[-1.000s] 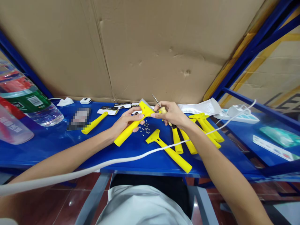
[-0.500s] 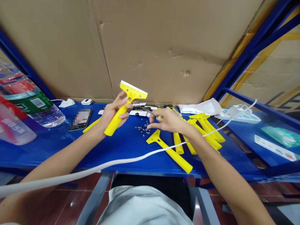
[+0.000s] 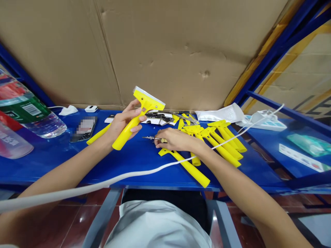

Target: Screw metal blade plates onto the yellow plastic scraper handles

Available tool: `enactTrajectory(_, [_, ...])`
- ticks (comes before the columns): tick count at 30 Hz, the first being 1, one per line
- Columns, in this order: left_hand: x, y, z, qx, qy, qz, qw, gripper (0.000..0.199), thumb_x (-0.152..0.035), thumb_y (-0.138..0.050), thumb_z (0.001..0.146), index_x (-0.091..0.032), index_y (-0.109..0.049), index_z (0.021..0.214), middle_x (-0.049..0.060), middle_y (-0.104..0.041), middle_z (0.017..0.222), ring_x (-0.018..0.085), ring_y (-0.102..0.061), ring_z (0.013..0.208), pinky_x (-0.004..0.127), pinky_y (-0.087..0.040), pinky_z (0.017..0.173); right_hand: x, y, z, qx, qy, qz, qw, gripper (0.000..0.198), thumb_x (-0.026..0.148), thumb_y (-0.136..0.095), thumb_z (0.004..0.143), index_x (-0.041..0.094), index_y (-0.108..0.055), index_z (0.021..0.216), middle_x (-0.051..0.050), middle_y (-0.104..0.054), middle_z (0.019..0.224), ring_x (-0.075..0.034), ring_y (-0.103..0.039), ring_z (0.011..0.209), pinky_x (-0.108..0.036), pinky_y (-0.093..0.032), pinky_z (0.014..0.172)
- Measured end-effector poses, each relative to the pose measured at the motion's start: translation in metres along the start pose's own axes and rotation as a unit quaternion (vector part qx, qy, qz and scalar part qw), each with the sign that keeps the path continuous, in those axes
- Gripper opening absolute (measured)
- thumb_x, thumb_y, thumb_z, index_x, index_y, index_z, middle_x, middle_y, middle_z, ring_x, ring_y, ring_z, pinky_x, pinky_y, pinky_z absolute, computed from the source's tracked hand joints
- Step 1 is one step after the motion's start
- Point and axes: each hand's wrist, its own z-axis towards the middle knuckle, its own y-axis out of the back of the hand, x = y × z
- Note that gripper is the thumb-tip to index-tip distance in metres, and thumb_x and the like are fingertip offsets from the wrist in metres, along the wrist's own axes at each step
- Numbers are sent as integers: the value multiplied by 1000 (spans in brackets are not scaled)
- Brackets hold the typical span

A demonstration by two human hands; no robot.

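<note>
My left hand (image 3: 124, 123) is closed around a yellow scraper (image 3: 128, 132), raised above the table with its head tilted up. A pale blade strip lines the head's top edge, and one screw shows in its right side. Down at the tabletop, my right hand (image 3: 172, 139) holds a screwdriver (image 3: 150, 137), its thin metal shaft pointing left and most of its handle covered by the fingers. Those fingers are at the small loose screws and nuts (image 3: 150, 138), which the hand partly hides. Just below it lies another yellow scraper handle (image 3: 192, 170).
Several yellow scraper handles (image 3: 227, 148) lie to the right, near small yellow and metal parts (image 3: 187, 119). A white packet (image 3: 219, 114) and printed boxes (image 3: 157, 119) are behind. A phone (image 3: 84, 129) and a big bottle (image 3: 33, 110) stand left. A white cable (image 3: 134, 175) crosses in front.
My right hand has come down and left onto the small screws and nuts, and the screwdriver shaft now points left. My left hand keeps the scraper raised nearly in place.
</note>
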Motion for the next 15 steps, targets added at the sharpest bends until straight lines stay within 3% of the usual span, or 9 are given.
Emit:
enactTrajectory(5, [3,5,4,7,7,16,1000,37,-4,-78,85,-27,-70,114,2,-64,99,8,-63,65,12,-31,35,1,-5,3,-2,-2,-49,999,16,28,-67,109,16,-78,109,-12,-80,112,-22,-73,92,-30,-45,78])
enactTrajectory(9, [3,7,5,23,-6,23,999,32,-4,-76,86,-26,-71,109,3,-64,103,8,-62,66,11,-34,37,4,-7,4,-16,-3,-62,998,23,34,-71,109,16,-75,120,-13,-77,118,-24,-72,97,-31,-45,77])
enactTrajectory(15, [3,12,7,18,-2,27,999,36,-6,-78,87,-28,-71,114,3,-64,107,6,-62,66,10,-34,38,7,-8,7,-6,3,-71,997,18,13,-64,106,17,-79,114,-11,-74,121,-22,-71,99,-29,-46,81])
